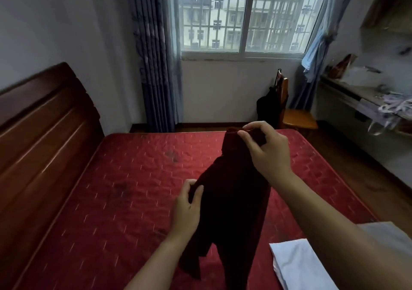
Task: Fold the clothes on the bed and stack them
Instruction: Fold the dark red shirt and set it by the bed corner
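A dark maroon garment (234, 200) hangs in the air above the red bed (124, 200). My right hand (267, 149) pinches its top edge, raised high near the far side of the mattress. My left hand (187, 207) grips the garment's left edge lower down, thumb over the cloth. The lower end of the garment droops toward the mattress close to me. A folded white garment (296, 265) lies on the bed at the bottom right, partly hidden by my right forearm.
A dark wooden headboard (44, 133) stands along the left. A wooden chair (296, 115) with dark clothing sits beyond the bed under the window (245, 15). A cluttered desk (367, 102) lines the right wall. Blue curtains (156, 55) hang at the window.
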Tool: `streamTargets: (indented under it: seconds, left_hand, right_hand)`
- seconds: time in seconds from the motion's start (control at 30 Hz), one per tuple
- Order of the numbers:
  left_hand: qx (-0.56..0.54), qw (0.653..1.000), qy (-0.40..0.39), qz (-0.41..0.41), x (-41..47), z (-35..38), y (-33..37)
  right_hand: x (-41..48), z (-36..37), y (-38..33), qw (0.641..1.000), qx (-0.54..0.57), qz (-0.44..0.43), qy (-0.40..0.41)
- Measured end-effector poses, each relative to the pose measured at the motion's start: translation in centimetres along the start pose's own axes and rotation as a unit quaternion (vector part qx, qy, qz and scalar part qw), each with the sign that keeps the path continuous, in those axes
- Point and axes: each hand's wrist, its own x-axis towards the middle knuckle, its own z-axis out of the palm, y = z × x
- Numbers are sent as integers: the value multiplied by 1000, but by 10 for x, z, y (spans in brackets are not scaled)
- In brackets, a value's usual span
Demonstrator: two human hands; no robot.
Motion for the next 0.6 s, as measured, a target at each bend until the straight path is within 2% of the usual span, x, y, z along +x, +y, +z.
streamTargets:
  seconds: [0.07,0.17,0.27,0.4,0.5,0.6]
  left_hand:
    - [32,998,22,53,6,4,5]
    - [73,994,37,76,13,8,7]
    - [130,987,-3,93,8,13,3]
    - [160,986,-35,29,-15,38,0]
    - [158,987,-12,-15,-41,56,0]
    - [142,989,29,-12,-67,69,9]
  right_hand:
    - [3,-7,1,999,14,1,30]
    - [4,-20,5,999,18,1,42]
    - [2,-40,17,999,15,0,46]
    - [-4,-71,46,999,7,11,38]
    - [-17,-92,78,999,4,29,29]
    - [-34,-104,99,999,5,47,24]
